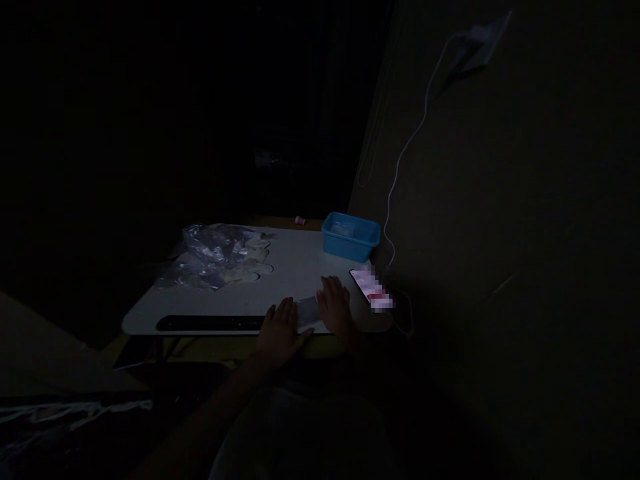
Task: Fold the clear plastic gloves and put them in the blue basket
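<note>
The scene is very dark. On the front part of a white table (pixel 295 267) lies a small clear plastic piece (pixel 307 311), flat between my hands. My left hand (pixel 281 331) rests palm down at its left edge, fingers extended and thumb spread toward the right. At its right edge my right hand (pixel 335 305) lies with its fingers stretched out over the tabletop. Both hands appear to press on the plastic rather than grip it.
Crumpled clear plastic (pixel 215 250) covers the table's left side. A blue basket (pixel 351 248) holding something clear stands back right, near a lit phone (pixel 371 288). A white cable (pixel 399 163) runs up the wall. A dark strip (pixel 210 323) lines the front edge.
</note>
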Demonstrator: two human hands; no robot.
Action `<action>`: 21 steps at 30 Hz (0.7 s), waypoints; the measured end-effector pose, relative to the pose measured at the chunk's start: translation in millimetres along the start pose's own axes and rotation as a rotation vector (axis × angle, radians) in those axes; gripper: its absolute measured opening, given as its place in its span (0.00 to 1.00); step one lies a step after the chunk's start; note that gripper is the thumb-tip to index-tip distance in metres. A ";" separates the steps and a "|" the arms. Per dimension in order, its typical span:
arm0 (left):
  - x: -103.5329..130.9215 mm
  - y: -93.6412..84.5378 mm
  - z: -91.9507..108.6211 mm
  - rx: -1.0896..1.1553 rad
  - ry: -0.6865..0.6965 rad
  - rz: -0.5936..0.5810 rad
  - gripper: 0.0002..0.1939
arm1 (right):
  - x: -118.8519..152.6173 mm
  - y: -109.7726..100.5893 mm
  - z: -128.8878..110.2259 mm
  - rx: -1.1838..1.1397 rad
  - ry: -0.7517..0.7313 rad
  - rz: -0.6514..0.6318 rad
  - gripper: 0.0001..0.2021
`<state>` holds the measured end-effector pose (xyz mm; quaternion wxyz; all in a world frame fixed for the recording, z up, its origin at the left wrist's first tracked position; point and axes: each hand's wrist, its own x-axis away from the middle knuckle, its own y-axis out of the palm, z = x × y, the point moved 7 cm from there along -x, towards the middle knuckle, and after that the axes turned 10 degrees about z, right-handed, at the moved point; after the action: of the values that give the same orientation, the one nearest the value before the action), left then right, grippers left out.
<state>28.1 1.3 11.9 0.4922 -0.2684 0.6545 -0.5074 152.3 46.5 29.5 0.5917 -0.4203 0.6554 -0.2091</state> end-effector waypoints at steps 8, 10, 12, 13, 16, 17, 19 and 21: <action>15.3 -15.9 -1.6 0.054 0.059 -0.113 0.24 | 0.0 0.5 3.1 -0.076 0.041 0.026 0.20; 10.5 -21.5 -4.2 0.114 0.032 -0.101 0.22 | -0.4 1.7 4.8 -0.092 0.051 0.032 0.20; 0.7 -25.6 -11.6 0.224 -0.049 -0.065 0.19 | -1.0 4.3 6.4 -0.115 0.046 0.042 0.20; -5.7 -26.2 -16.1 0.303 -0.099 -0.054 0.18 | -1.3 5.8 7.6 -0.126 0.045 0.051 0.19; -28.2 -20.5 -26.9 0.610 -0.251 -0.098 0.18 | -2.4 7.9 11.6 -0.169 0.051 0.099 0.19; -35.0 -16.3 -32.6 0.703 -0.359 -0.121 0.20 | -2.8 7.5 12.7 -0.189 0.053 0.119 0.19; -45.8 -5.3 -34.8 0.993 -0.541 -0.206 0.20 | -3.8 5.2 14.1 -0.237 0.052 0.157 0.19; -51.9 6.3 -29.5 1.246 -0.689 -0.321 0.19 | -4.6 2.5 15.8 -0.276 0.066 0.185 0.19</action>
<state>21.3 59.5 25.4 0.6513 -0.1755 0.0048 -0.7382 166.3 55.1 27.0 0.5232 -0.4284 0.7329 -0.0751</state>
